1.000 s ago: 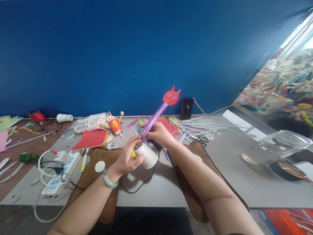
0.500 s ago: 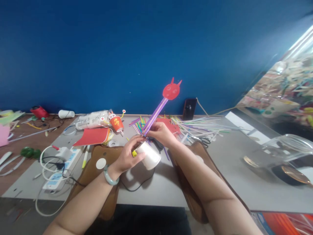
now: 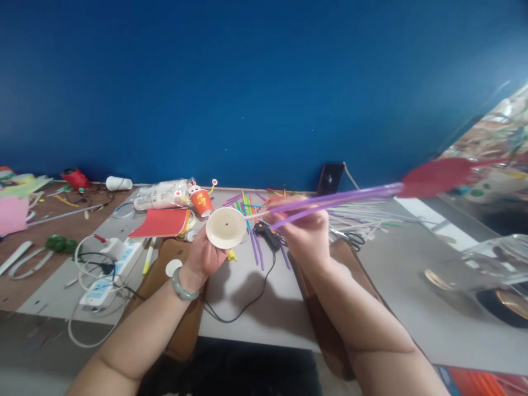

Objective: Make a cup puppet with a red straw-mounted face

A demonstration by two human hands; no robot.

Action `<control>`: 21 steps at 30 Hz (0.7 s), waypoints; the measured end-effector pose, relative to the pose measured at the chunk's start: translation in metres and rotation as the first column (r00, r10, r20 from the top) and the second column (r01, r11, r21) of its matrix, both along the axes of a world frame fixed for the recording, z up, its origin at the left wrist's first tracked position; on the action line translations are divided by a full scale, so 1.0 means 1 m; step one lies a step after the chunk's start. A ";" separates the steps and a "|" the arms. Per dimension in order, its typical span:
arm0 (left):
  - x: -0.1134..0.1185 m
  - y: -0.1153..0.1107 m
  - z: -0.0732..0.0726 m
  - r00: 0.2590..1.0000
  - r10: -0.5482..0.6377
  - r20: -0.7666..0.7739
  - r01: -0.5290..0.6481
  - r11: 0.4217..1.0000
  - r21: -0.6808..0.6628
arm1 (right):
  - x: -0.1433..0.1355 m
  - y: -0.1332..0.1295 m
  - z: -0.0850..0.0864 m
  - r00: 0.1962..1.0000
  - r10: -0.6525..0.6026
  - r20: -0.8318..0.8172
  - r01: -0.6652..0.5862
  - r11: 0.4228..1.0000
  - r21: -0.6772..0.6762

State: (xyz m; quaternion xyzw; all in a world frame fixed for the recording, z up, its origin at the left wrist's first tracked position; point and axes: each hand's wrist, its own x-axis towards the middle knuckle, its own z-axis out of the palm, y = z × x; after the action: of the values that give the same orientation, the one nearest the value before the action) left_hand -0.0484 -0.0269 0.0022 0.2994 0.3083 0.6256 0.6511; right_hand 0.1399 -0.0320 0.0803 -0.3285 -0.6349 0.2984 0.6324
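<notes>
From the head view, the left hand (image 3: 209,256) is cradling a white paper cup (image 3: 219,239), held up over the table (image 3: 264,322), its open mouth facing the camera and a small dark hole (image 3: 226,224) showing in the bottom. The right hand (image 3: 309,242) is pinching a bunch of purple strips (image 3: 350,196), with a red cutout (image 3: 437,177) sticking out at the far end, kinda blurry. A thin pale stick (image 3: 254,215) is pointing from that bunch toward the cup's rim; can't tell if it's touching.

Handling-wise, I'm guessing the cup is super light and squashy, so the fingers are better off supporting it low around the wall, not squeezing the rim. The strips are looking slim and springy, probably a bit slippery, so I'd be gripping them near the bottom, where they're bunching together. The cutout is looking thin and easy to crease, so I'd be keeping fingers off it. Below, a black device (image 3: 268,236) is lying near loose straws (image 3: 254,247).
</notes>
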 end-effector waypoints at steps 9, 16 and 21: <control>0.010 -0.004 -0.002 0.983 -0.052 0.177 0.044 0.998 0.052 | -0.004 -0.002 -0.003 0.851 -0.146 0.505 -0.089 0.907 0.412; 0.014 -0.007 -0.004 0.974 -0.105 0.201 0.104 0.994 0.015 | -0.008 0.004 -0.015 0.780 -0.184 0.598 -0.115 0.898 0.426; 0.016 -0.009 -0.004 0.979 -0.113 0.172 0.112 0.994 0.014 | -0.008 0.002 -0.017 0.706 -0.281 0.650 -0.089 0.875 0.475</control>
State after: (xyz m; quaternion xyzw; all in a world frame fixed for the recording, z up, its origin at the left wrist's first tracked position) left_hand -0.0325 -0.0355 -0.0018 0.2624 0.2320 0.6120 0.7090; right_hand 0.1321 -0.0302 0.0635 -0.2858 -0.8607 -0.0474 0.4185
